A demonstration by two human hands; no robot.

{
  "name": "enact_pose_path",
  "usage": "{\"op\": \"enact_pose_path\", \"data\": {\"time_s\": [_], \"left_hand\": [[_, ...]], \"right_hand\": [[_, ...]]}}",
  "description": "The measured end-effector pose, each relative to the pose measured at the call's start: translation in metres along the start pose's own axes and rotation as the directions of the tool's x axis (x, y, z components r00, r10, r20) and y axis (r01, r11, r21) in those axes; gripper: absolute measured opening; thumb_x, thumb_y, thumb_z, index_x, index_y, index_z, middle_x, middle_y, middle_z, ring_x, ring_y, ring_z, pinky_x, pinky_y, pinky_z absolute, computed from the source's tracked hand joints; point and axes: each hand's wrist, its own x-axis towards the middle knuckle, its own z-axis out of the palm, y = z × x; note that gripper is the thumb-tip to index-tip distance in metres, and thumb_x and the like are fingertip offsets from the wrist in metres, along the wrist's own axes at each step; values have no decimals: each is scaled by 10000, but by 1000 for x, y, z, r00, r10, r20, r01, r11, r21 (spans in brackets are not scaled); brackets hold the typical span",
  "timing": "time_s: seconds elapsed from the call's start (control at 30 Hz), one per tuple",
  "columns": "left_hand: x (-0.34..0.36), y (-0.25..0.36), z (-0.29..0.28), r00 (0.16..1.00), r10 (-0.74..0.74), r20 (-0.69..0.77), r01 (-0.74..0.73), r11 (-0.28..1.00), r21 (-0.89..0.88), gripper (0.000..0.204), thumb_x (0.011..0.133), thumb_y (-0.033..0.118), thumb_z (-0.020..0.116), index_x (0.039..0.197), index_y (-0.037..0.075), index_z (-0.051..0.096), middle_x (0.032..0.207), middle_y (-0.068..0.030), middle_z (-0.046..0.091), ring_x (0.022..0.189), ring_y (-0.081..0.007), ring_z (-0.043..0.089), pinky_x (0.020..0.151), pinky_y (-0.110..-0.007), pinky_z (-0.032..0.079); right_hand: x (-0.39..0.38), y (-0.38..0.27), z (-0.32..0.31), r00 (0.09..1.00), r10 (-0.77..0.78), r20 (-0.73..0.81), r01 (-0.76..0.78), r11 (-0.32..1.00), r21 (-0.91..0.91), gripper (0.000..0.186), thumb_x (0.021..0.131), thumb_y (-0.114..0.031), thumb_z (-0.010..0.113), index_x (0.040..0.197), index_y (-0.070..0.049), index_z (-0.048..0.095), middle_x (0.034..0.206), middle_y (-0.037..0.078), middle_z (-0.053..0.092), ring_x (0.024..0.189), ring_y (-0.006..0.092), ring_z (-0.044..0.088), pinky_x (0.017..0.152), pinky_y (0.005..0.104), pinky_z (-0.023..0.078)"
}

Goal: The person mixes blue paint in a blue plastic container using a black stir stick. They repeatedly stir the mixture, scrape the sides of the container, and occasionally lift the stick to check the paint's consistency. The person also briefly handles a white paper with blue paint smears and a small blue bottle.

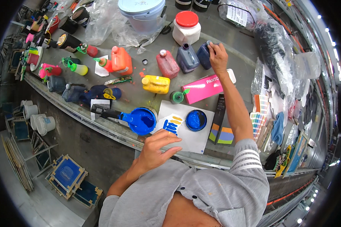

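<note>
My right hand (218,59) reaches far across the table, its fingers closed on the cap at the top of a dark blue jug (204,56). Beside that jug stands a similar uncapped dark jug (187,60). My left hand (158,145) hovers at the table's near edge, empty, with the thumb apart from the loosely bent fingers. Close to it is a pot of blue ink (141,123) with a black-handled tool resting across its rim. A white sheet (193,145) bears a torn paper (173,124) with blue and orange strokes and a blue-smeared lid (196,120).
A pink box (202,89), a yellow jug (156,84), a red jug (167,64) and a small green bottle (177,97) stand mid-table. Behind them are a white jar with a red lid (187,19) and a large bucket (142,15). Plastic-wrapped goods (274,49) line the right.
</note>
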Motion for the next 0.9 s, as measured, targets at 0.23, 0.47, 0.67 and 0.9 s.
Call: {"op": "enact_pose_path", "data": {"time_s": [0.23,0.47,0.67,0.9], "left_hand": [[-16,6,-6,1000,12,-24,-12,1000,-16,281,735,31,832,1001,-1,747,936,-129,709,884,-253,671,778,-341,530],[-92,-63,-10,949,-301,91,302,953,2,240,797,102,795,1009,2,742,963,-119,722,837,-181,677,709,-301,516],[-160,-167,-37,882,-470,-19,470,883,-2,357,779,125,806,1096,-10,714,869,-80,706,810,-143,654,722,-299,515],[-109,-239,-50,939,-96,-330,138,985,107,952,595,159,934,1400,0,451,1289,-123,554,1211,-262,540,992,-373,459]], "right_hand": [[37,13,-38,856,491,160,-508,858,82,332,944,-323,666,911,0,733,745,107,673,696,197,627,658,335,479],[12,-71,-102,822,569,-1,-527,763,375,302,974,-276,656,981,12,748,773,10,653,692,74,574,623,235,425],[-62,-247,-92,756,263,599,-526,789,318,182,933,-145,676,1036,-6,734,911,53,698,787,123,641,735,258,495],[-84,-355,58,649,-23,760,-500,741,449,457,808,-291,816,1154,-17,698,1017,66,689,928,151,642,819,308,518]]}}
